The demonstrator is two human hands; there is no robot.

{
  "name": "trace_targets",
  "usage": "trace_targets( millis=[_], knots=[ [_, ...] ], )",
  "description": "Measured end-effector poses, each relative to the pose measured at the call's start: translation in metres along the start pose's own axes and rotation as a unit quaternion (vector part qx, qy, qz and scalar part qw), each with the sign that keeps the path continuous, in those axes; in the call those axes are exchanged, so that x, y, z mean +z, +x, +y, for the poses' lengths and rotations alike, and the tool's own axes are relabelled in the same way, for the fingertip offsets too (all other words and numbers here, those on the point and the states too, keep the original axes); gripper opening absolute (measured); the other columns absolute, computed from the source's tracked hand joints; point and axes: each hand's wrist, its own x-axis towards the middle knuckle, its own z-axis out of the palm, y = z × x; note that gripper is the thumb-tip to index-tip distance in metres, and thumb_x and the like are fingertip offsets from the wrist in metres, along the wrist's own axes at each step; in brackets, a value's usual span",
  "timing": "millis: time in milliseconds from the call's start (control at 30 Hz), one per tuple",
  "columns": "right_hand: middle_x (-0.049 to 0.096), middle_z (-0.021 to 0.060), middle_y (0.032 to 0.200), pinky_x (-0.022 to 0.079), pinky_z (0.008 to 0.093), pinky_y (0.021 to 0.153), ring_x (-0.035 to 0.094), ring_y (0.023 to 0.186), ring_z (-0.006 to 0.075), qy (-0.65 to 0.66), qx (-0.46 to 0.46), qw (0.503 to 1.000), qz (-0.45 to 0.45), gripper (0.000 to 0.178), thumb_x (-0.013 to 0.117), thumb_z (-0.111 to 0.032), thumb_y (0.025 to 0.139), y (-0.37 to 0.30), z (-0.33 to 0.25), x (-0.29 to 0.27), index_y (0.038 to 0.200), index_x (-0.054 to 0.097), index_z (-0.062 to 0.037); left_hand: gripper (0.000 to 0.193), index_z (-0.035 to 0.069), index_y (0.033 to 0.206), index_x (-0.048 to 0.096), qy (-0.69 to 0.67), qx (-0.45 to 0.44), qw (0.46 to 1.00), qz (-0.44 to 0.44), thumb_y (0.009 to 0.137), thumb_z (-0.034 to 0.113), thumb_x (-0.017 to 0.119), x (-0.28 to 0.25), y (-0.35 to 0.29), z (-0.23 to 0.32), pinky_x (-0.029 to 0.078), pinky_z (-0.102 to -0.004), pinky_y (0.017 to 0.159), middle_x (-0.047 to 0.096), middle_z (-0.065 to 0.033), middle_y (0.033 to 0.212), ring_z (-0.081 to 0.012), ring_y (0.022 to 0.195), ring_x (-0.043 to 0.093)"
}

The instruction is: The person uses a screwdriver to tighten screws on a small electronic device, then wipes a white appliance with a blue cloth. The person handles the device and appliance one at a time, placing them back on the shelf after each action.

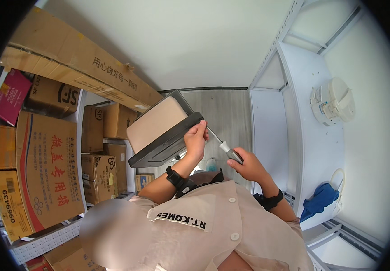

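In front of me at the left stands a tilted box-shaped piece with a tan, rounded, padded-looking face. A black rim runs along its near side. My left hand is closed at the right corner of that rim, thumb and fingers pinched together; whatever lies between them is hidden. A screwdriver with a grey and white handle is gripped in my right hand. Its thin metal shaft slants up and left to the rim's corner, close beside my left fingers. What the tip touches cannot be made out.
Cardboard boxes fill shelves at the left, with a long carton lying across the top. White shelving on the right holds a white bucket and a blue cloth. Grey flooring shows between.
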Motion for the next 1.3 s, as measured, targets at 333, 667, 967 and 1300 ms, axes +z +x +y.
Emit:
trace_targets(
  millis=[333,667,967,1300],
  knots=[
    [0.060,0.0106,0.074,0.046,0.0352,0.064,0.059,0.069,0.0218,0.030,0.023,0.999,-0.003,0.039,0.066,-0.034,0.090,0.006,-0.008,0.003,0.107,0.059,0.0006,0.024,0.005,0.101,0.068,-0.014,-0.017,1.000,-0.004,0.098,0.028,0.062,-0.006,0.005,0.000,0.043,-0.0219,0.057,0.056,0.0038,0.074,-0.0055,0.062,0.050],
    [0.061,0.0030,0.076,0.045,0.0267,0.053,0.054,0.057,0.0104,0.150,0.055,0.987,-0.016,0.032,0.059,-0.029,0.096,0.012,0.000,0.013,0.109,0.059,0.0000,0.020,0.005,0.109,0.066,-0.051,-0.032,0.997,-0.054,0.097,0.020,0.062,-0.015,0.007,-0.001,0.044,-0.0223,0.057,0.058,0.0028,0.078,-0.0070,0.063,0.054],
    [0.063,0.0025,0.079,0.044,0.0249,0.052,0.054,0.057,0.0092,0.179,0.063,0.982,-0.014,0.033,0.058,-0.030,0.097,0.010,-0.003,0.015,0.111,0.059,0.0000,0.023,0.004,0.111,0.068,-0.029,0.004,0.998,-0.048,0.096,0.021,0.064,-0.013,0.007,0.001,0.043,-0.0231,0.057,0.058,0.0019,0.080,-0.0069,0.062,0.052],
    [0.064,0.0033,0.081,0.046,0.0247,0.056,0.054,0.059,0.0091,0.163,0.075,0.983,-0.044,0.029,0.051,-0.028,0.100,0.011,-0.013,0.011,0.105,0.059,-0.0003,0.025,0.004,0.115,0.066,-0.045,-0.027,0.996,-0.074,0.098,0.020,0.060,-0.016,0.010,0.000,0.044,-0.0236,0.056,0.057,0.0024,0.081,-0.0066,0.062,0.053]
  ],
)
